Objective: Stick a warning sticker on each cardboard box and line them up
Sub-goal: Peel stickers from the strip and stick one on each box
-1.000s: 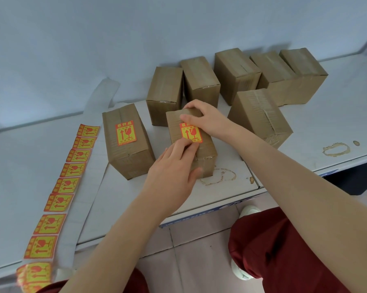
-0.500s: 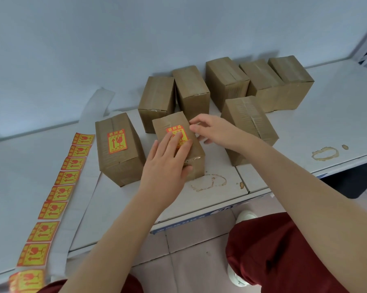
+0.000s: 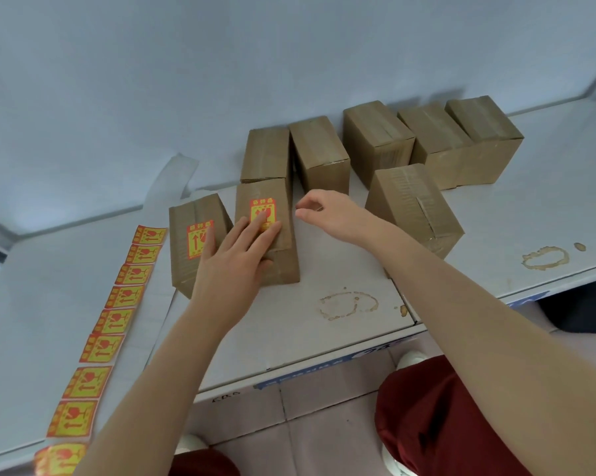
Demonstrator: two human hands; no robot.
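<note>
Two cardboard boxes with yellow-and-red warning stickers stand side by side near the table's middle: the left stickered box (image 3: 190, 214) and the right stickered box (image 3: 282, 262). My left hand (image 3: 234, 266) lies flat on the right one, fingers over its sticker (image 3: 262, 211). My right hand (image 3: 327, 211) hovers just right of that box, fingers loosely curled and holding nothing. Several plain boxes stand behind, the nearest unstickered box (image 3: 413, 204) to the right. A strip of stickers (image 3: 114, 321) runs along the left.
The white table (image 3: 341, 338) has brown ring stains near its front edge and at the far right. The wall rises close behind the boxes. Empty backing paper (image 3: 169, 176) curls up the wall. My red-trousered knees show below the table edge.
The right stickered box has been slid left, up against the first stickered box. My left hand stayed on its top. My right hand came off the box and now hovers beside it.
</note>
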